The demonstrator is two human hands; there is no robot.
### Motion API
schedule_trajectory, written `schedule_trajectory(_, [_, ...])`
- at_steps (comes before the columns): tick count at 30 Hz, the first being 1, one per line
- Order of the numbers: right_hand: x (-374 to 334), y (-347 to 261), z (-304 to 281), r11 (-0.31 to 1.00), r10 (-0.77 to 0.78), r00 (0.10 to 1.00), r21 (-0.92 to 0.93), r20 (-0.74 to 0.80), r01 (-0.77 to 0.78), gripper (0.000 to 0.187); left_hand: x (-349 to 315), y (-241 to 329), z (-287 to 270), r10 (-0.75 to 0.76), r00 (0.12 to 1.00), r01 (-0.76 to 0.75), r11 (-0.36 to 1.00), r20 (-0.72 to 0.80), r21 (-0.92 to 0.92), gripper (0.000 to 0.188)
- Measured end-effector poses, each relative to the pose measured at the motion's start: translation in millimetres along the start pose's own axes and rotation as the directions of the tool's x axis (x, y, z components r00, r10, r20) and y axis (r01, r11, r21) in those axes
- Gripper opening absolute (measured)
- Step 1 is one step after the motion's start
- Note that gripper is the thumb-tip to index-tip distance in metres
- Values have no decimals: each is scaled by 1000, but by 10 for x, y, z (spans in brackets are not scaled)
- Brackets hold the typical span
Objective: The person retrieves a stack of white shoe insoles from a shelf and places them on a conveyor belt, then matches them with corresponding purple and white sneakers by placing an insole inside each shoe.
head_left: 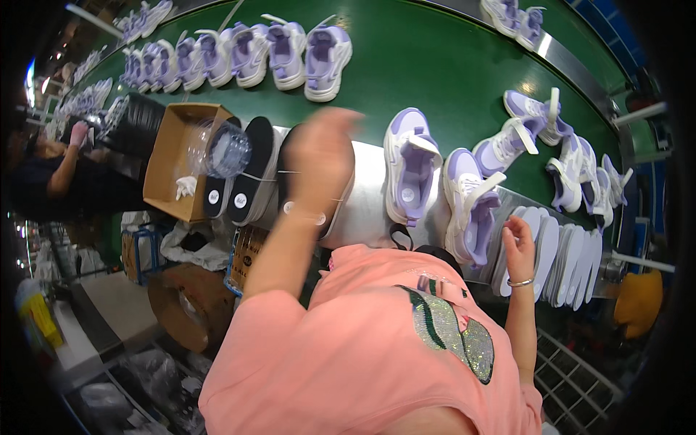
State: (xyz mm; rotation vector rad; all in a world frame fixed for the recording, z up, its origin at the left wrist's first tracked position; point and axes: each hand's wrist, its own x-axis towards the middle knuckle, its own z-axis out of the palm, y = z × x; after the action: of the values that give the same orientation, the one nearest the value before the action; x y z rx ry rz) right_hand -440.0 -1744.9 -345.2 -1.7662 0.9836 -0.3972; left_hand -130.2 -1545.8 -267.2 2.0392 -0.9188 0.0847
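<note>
My left hand (319, 156) is raised over a stack of black insoles (288, 145), its fingers smeared by motion, so whether it holds anything cannot be made out. To the right, my right hand (518, 246) hovers by a row of pale insoles (547, 250). Its fingers are loosely bent and apart, and nothing shows in them. Between my hands lie two white and lilac sneakers: one (412, 167) toward the middle, the other (471, 206) closer to my right hand. Both have their openings toward me.
A line of similar sneakers (250, 54) stands along the far left of the green table (420, 58). More sneakers (573, 159) cluster at right. A cardboard box (168, 163) and bundled black insoles (250, 170) sit at left. Another person's arm (65, 163) shows at far left.
</note>
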Motion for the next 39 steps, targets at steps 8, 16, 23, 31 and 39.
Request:
schedule_trajectory(8, [105, 260, 537, 970, 225, 929, 23, 295, -243, 45, -105, -624, -850, 171, 863, 288, 607, -476, 741, 40])
schedule_trajectory(16, [409, -129, 800, 969, -80, 889, -174, 451, 176, 39, -411, 446, 1105, -91, 797, -205, 889, 597, 409, 86])
schedule_trajectory(23, [1063, 221, -165, 841, -387, 922, -414, -10, 348, 24, -93, 264, 1520, 20, 816, -297, 872, 578, 390, 80])
schedule_trajectory(31, [2156, 525, -725, 555, -299, 954, -820, -37, 142, 58, 535, 125, 1698, -137, 798, -135, 908, 587, 397, 77])
schedule_trajectory(39, [2688, 724, -789, 319, -425, 900, -913, 102, 254, 40, 1474, -212, 1564, 93, 975, -166, 906, 201, 390, 56])
